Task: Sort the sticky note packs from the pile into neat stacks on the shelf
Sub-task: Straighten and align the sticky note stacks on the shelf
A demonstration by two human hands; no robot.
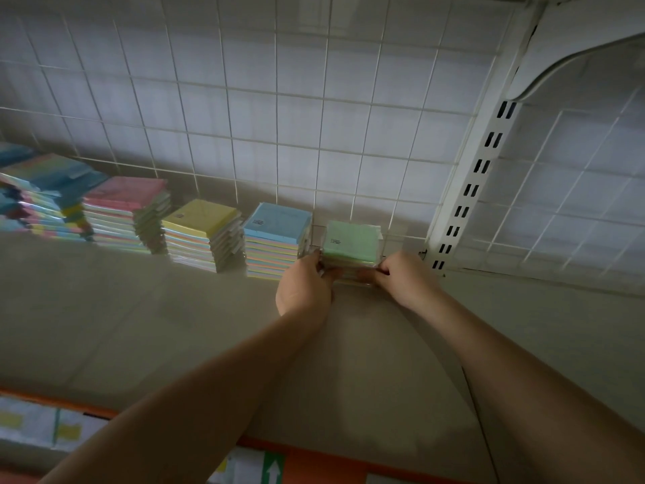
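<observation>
Grey flat shelf (139,326) carries four finished stacks of wrapped pastel sticky note packs (206,235) left of the grip. Left hand (303,284) and right hand (401,277) clasp the green-topped fifth stack (350,239) between them. Source pile not visible; remaining work unknown.

White wire grid panel (279,110) along the back, pale wall behind; white slotted upright post (474,183) at right, curved white bracket (576,61) above it, second grid panel (576,190) beyond; orange edge strip (314,459) nearest, bearing blurred labels, one green with white arrow (273,469)
</observation>
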